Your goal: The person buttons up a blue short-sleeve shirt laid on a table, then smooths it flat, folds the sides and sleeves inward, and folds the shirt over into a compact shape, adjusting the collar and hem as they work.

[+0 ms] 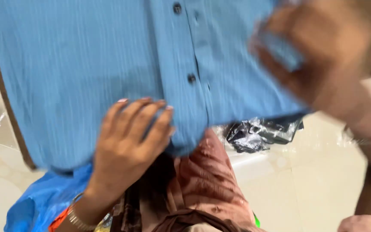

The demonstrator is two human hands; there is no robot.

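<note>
From the head camera, a light blue button shirt (91, 56) fills most of the picture, lying spread over a board with a dark brown edge (5, 103). The button strip with its dark buttons (191, 78) runs down the shirt to the right of the middle. The left hand (127, 141) lies flat on the shirt's lower hem, fingers (144, 118) close together and stretched forward, palm down, pressing the cloth; a thin metal bangle (76, 220) sits on that wrist. The right hand (323, 56) is at the shirt's upper right part, blurred by motion; it seems to close on a fold of blue cloth, but the blur leaves me unable to tell whether it pinches or only presses.

Below the shirt hangs reddish-brown creased cloth (205, 184), and at the lower left a bright blue bag (35, 202) lies on the pale floor (318, 172). A crumpled clear plastic wrapper over something dark (258, 133) lies on the floor just past the shirt's lower right corner.

Judging by this, the step in hand is smoothing or arranging the shirt: one hand holds it down while the other shifts the right side. A next move would call for the left hand to keep the hem pinned so the cloth does not slide or bunch at the buttons.
</note>
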